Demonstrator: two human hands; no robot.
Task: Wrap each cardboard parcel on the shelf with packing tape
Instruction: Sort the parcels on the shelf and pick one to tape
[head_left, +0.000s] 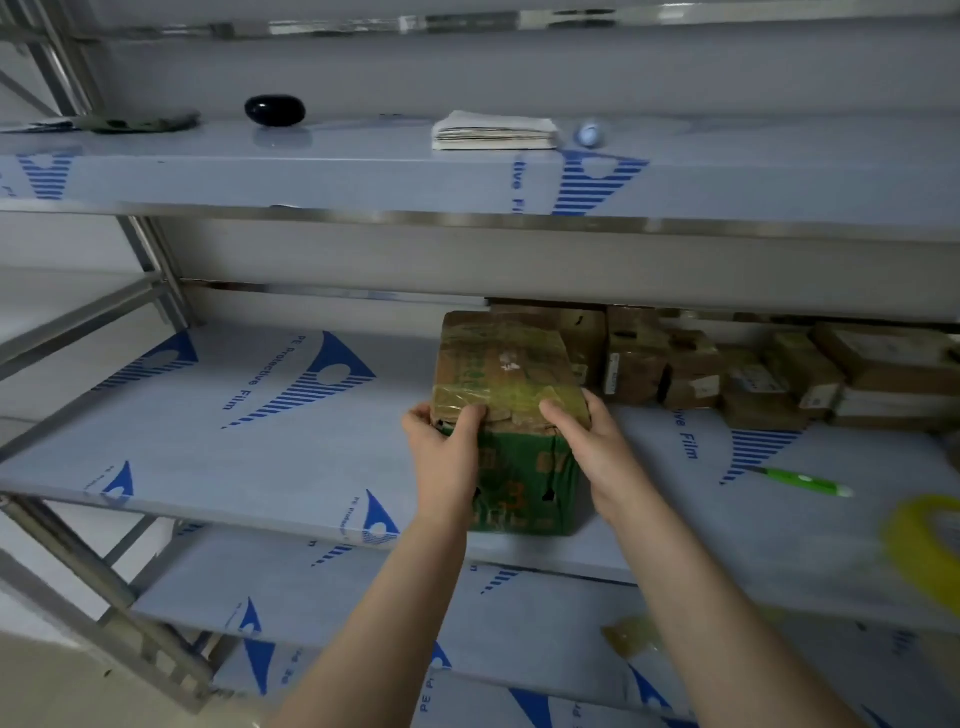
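Parcel (506, 374): a cardboard box with a green printed front. It stands upright on the middle shelf (249, 457), close to the front edge and roughly centre in view. Its top and upper front edge are covered in yellowish glossy tape. The green front face below that shows bare print and two small dark holes.

Your left hand (447, 441) is at the box's upper front left corner. The fingers curl over the top edge onto the taped band and grip it. Your right hand (584, 439) mirrors this at the upper front right corner, fingers curled over the edge and gripping the box. Both forearms reach in from below.

Other parcels (753, 374): a stack of brown boxes, several with white labels, at the back right of the same shelf. The nearest ones sit just beside the held box, behind it to the right.

Tape roll (930, 551): yellow, blurred, on the shelf at the far right edge of view, well apart from both hands.

Green-handled tool (800, 480): lies flat on the shelf between the held box and the roll. I cannot tell its type.

Upper shelf (311, 171): holds a black oval object (275, 110), a stack of paper (493, 132) and a small pale ball (589, 135).
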